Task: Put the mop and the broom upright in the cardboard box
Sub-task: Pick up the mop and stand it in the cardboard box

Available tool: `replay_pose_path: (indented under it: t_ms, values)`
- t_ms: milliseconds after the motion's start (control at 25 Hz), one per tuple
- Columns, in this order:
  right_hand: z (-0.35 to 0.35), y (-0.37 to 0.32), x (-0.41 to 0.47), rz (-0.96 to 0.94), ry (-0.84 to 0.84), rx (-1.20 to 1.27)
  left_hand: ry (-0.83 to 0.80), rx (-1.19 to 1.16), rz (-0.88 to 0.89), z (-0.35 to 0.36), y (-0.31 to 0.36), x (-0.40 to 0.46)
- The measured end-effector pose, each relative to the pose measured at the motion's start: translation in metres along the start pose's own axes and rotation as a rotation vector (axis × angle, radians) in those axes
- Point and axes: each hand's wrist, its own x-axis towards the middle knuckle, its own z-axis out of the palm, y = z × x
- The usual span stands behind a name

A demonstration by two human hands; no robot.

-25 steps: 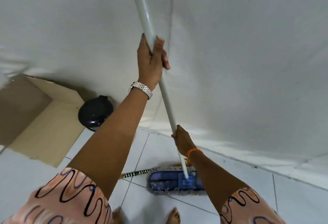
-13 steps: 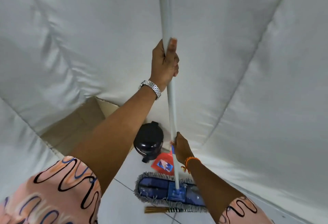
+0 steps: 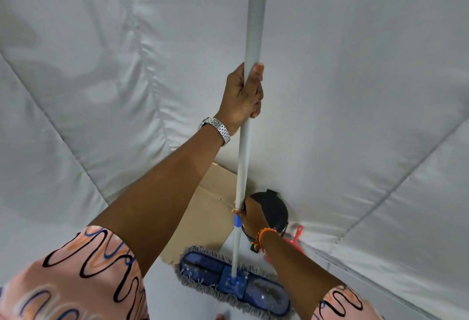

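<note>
grip: my left hand [image 3: 245, 96] is wrapped tight high on the mop [image 3: 250, 71] pole; my right hand [image 3: 251, 214] clasps it low, just above the blue collar.
cardboard box [image 3: 203, 220]: open on the floor beyond the head, partly hidden by my left arm.
mop head [image 3: 203, 269]: wide and flat, near the box's edge; crosswise it may catch the rim or crush a flap.
pole: long above my top hand, so it could swing into the white sheeting [image 3: 101, 78].
black pot [image 3: 274, 208]: just behind my right hand, easily knocked.
broom: not in view.
</note>
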Motion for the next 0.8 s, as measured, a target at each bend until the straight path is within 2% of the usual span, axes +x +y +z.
replay_pose_path:
  t_ms: [400,560,800]
  values:
    - [0.135,-0.085,0.154,0.065,0.016,-0.016,-0.038,0.006,-0.064,-0.191,-0.068,0.098]
    - [0.168,-0.108,0.214,0.124,0.074,-0.008,-0.075,0.001,-0.055,-0.242,-0.095,0.142]
    - [0.229,-0.117,0.344,0.275,0.269,-0.007,-0.181,-0.034,-0.07,-0.316,-0.188,0.227]
